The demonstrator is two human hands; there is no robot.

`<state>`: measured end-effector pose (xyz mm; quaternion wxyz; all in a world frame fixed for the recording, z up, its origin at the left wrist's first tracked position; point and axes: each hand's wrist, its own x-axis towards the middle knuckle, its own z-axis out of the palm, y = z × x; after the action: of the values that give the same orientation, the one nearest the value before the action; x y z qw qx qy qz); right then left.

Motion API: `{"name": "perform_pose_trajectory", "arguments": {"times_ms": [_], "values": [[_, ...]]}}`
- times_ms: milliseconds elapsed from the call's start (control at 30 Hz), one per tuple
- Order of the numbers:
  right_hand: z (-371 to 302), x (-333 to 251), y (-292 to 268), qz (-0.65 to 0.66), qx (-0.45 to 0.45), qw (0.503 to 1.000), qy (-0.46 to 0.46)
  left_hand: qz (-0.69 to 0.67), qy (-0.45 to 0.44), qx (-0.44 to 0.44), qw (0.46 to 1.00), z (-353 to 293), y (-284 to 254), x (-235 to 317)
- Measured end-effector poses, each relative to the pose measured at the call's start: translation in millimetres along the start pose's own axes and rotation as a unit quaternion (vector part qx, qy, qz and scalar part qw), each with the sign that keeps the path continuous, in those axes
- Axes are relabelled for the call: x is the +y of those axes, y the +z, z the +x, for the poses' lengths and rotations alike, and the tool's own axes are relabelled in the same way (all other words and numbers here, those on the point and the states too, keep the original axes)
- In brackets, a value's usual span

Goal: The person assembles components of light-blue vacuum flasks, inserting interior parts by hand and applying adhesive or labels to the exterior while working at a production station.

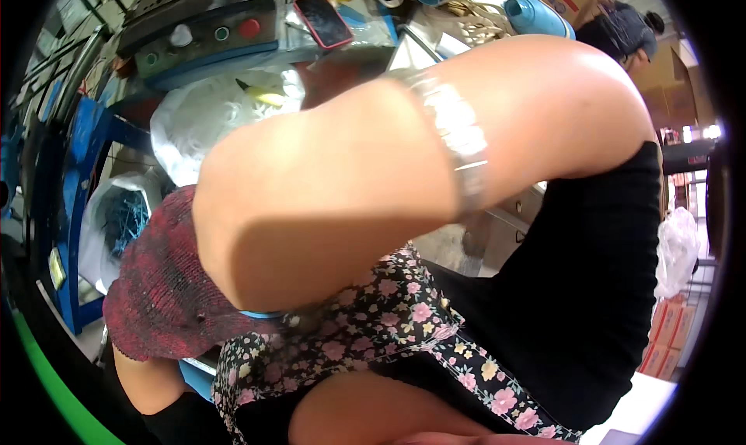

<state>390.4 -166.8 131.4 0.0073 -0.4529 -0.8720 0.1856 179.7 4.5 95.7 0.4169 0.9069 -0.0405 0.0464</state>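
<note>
My right arm reaches across the view from the right, with a shiny metal bracelet (pixel 458 130) at the wrist. My right hand (pixel 318 188) is bare, close up and blurred; its fingers do not show. At lower left, my left hand (pixel 175 282) wears a dark red and black knitted glove, its fingers hidden behind the right hand. A small blue edge (pixel 263 314) shows between the two hands, but what it belongs to cannot be made out. A black floral apron (pixel 388 305) is just below them.
A machine panel (pixel 210 41) with buttons stands at the far left, a phone (pixel 322 20) beside it. Clear plastic bags (pixel 194 126) hang below. Blue cylindrical things (pixel 536 17) lie at the back. A blue frame (pixel 81 204) stands left; another person (pixel 622 33) is at far right.
</note>
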Motion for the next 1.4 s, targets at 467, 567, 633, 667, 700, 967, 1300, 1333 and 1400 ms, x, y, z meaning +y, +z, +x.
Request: {"name": "perform_pose_trajectory", "arguments": {"times_ms": [467, 567, 633, 667, 700, 967, 1300, 1333, 1400], "values": [[-210.7, 100.5, 198.0, 0.134, 0.526, 0.652, 0.529, -0.036, -0.241, 0.352, 0.904, -93.6, 68.6, -125.1], [-242.8, 102.4, 327.9, 0.072, 0.472, 0.633, 0.610, 0.026, -0.225, 0.315, 0.922, -73.8, 96.4, -136.7], [-229.8, 95.9, 299.8, -0.028, 0.476, 0.641, 0.601, 0.084, -0.216, 0.408, 0.883, -81.5, 96.1, -154.1], [-223.5, 97.2, 295.2, -0.022, 0.476, 0.634, 0.609, -0.010, -0.161, 0.444, 0.882, -99.3, 70.4, -201.5], [-219.9, 94.5, 295.0, -0.024, 0.473, 0.631, 0.615, -0.031, -0.141, 0.470, 0.871, -80.9, 71.3, -182.2], [-177.6, 73.1, 242.8, 0.045, 0.568, 0.638, 0.518, 0.391, 0.247, -0.005, 0.887, 87.6, 91.7, -16.3], [-21.5, 63.7, 73.5, 0.307, 0.454, 0.808, 0.217, 0.428, 0.300, -0.084, 0.848, 100.1, 137.3, -0.4], [-12.3, 67.0, 73.7, 0.185, 0.446, 0.844, 0.233, 0.433, 0.293, -0.082, 0.849, 96.5, 135.9, -2.3], [8.8, 82.3, 82.8, 0.124, 0.463, 0.832, 0.278, 0.433, 0.267, -0.090, 0.856, 86.2, 129.5, -8.1]]}}
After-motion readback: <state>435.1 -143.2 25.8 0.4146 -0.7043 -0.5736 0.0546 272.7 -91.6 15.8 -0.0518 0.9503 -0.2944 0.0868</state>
